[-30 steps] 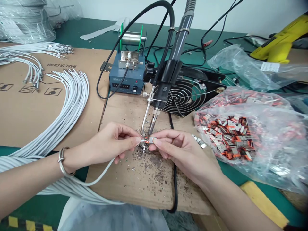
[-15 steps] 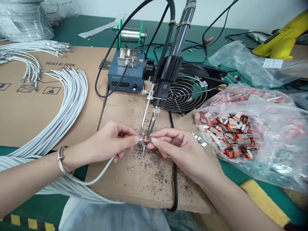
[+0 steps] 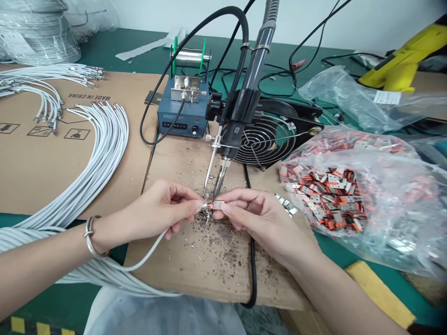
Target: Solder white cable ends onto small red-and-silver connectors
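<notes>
My left hand (image 3: 174, 207) pinches the end of a white cable (image 3: 150, 255), whose length curves down under my wrist. Opposite it, my right hand (image 3: 253, 211) grips a small metal-and-orange connector (image 3: 218, 205) between thumb and fingers. Cable end and connector meet in the gap between my fingertips. Just above that joint stands the soldering iron (image 3: 219, 181), clamped at a tilt, with a thin metal feed tube (image 3: 210, 170) beside it. Whether the iron's tip touches the connector I cannot tell.
Behind stand a blue solder feeder (image 3: 181, 118) with a solder spool (image 3: 188, 58) and a black fan (image 3: 265, 139). Bundled white cables (image 3: 111, 139) lie at left. A clear bag of connectors (image 3: 331, 195) and a yellow sponge (image 3: 380, 293) are at right. Solder bits litter the cardboard (image 3: 167, 270).
The connector in my right hand has turned, so its flat silver face now shows. My hands stay at the iron's tip. The whole view has shifted slightly.
</notes>
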Demonstrator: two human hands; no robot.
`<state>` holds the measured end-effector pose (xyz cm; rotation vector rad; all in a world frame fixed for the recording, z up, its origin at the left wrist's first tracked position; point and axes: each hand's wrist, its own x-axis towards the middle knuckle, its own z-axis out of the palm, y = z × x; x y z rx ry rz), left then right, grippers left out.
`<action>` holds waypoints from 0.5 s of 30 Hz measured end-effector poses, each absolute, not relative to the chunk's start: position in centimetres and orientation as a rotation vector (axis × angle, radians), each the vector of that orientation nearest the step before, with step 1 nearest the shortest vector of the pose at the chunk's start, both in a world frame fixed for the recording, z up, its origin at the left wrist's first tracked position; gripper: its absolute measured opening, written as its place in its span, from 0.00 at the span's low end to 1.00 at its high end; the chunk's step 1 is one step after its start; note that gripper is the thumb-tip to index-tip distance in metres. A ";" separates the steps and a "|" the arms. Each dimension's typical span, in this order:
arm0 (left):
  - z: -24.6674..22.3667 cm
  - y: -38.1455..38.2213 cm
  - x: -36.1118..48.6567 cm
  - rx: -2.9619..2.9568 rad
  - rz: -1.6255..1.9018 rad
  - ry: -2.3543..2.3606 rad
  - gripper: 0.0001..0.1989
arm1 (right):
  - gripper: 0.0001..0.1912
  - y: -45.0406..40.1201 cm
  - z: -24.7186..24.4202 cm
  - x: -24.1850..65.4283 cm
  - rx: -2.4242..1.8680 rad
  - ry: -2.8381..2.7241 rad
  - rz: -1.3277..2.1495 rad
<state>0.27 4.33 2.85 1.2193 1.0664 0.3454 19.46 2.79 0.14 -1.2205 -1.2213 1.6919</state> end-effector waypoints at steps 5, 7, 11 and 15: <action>2.8 4.2 0.3 1.208 0.358 1.068 0.10 | 0.07 2.8 0.3 19.5 -1.197 -1.225 1.697; 2.9 4.2 0.3 1.201 0.361 1.079 0.10 | 0.07 2.8 0.3 19.5 -1.194 -1.216 1.701; 3.0 4.2 0.4 1.189 0.359 1.080 0.09 | 0.06 2.8 0.2 19.5 -1.182 -1.197 1.713; 3.1 4.2 0.4 1.184 0.357 1.075 0.10 | 0.07 2.7 0.2 19.5 -1.180 -1.194 1.714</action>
